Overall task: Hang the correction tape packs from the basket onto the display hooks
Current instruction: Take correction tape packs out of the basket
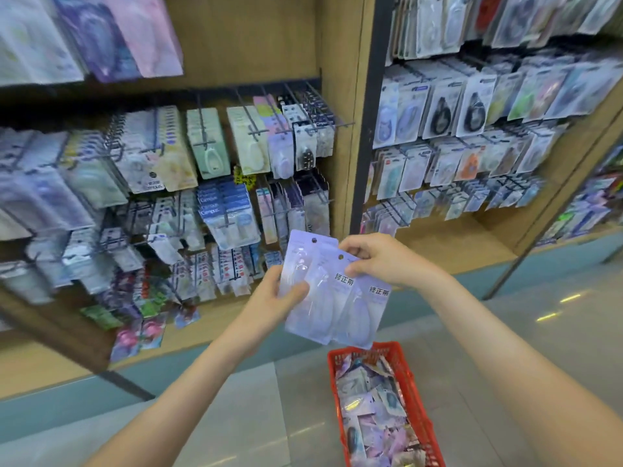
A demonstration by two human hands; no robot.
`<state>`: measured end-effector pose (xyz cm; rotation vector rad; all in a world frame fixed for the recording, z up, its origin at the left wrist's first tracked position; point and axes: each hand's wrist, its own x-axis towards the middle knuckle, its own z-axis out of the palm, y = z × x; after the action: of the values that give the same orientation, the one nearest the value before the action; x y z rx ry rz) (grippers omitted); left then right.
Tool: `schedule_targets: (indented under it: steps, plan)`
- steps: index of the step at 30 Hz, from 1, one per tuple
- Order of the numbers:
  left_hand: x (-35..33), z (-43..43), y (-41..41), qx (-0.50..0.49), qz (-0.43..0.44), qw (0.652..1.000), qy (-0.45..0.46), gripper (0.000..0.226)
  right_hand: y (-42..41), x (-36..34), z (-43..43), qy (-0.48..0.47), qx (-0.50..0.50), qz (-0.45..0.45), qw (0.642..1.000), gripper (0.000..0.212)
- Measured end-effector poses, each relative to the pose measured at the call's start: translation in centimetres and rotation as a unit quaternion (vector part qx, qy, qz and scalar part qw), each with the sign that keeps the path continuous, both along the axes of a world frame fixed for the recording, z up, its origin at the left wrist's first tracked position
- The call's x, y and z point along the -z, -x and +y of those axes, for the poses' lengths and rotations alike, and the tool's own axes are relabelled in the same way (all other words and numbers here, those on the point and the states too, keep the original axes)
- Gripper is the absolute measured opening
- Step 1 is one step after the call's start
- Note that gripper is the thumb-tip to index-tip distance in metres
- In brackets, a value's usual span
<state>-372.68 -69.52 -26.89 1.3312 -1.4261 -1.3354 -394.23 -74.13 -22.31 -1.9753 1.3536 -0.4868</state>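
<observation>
We hold a fanned bunch of pale lilac, flat plastic correction tape packs (332, 298) in front of us, in the middle of the scene, raised above the floor and short of the shelving. Each pack has a small round hang hole near its top, and two of them show black printed characters.

Our left hand (274, 298) grips the left side of the bunch. The thumb is pressed across the front of the nearest pack, while the fingers curl behind it, where we cannot see them. Our right hand (384, 261) pinches the upper right edge of the fan, fingers bent and closed together on the top of the rightmost pack.

Below the hands, near and to the right, a red slotted plastic basket (409, 382) stands on the pale grey tiled floor (236, 416). It is filled with a loose jumble of more carded packs (374, 409) in purple, white and silver.

Beyond the hands, to the far left, rows of dark wire display hooks (323, 126) jut from a light wooden shelving unit (337, 62). Most carry blurred carded stationery, and the bare tips of the upper row show at its right end. A dark metal upright post (367, 129) divides this bay from a second bay of hanging carded packs (472, 106) on the far right.
</observation>
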Motion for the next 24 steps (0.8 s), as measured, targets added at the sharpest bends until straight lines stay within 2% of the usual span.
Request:
schedule_targets:
  steps: [2,3,6,8,14,18,24]
  plan:
    - [-0.2,0.1,-1.8,0.014,-0.072,0.997,0.009,0.061,-2.2,-0.2,0.0,0.005,0.005,-0.004,1.0,0.026]
    - [-0.2,0.2,-2.6,0.018,-0.11,0.994,0.02,0.066,-3.2,-0.3,0.0,0.007,0.007,-0.009,1.0,0.026]
    - [-0.2,0.3,-4.6,0.012,-0.161,0.985,0.065,0.053,-5.9,-0.7,0.4,0.008,0.005,-0.018,1.0,0.024]
    - [0.1,0.0,-6.4,0.012,-0.145,0.987,0.066,0.049,-7.1,-0.7,0.6,-0.007,0.004,-0.023,1.0,0.024]
    - [0.5,-1.2,-12.0,0.065,-0.048,0.997,-0.016,0.065,-10.2,0.2,0.9,-0.053,0.018,-0.067,0.996,0.024]
    - [1.0,-2.5,-14.5,0.089,-0.021,0.995,-0.041,0.061,-11.6,1.1,1.1,-0.07,0.035,-0.089,0.993,0.029]
    - [2.7,-4.2,-17.5,0.017,0.024,0.998,-0.063,0.072,-11.1,1.4,1.2,-0.061,0.096,-0.082,0.99,0.029]
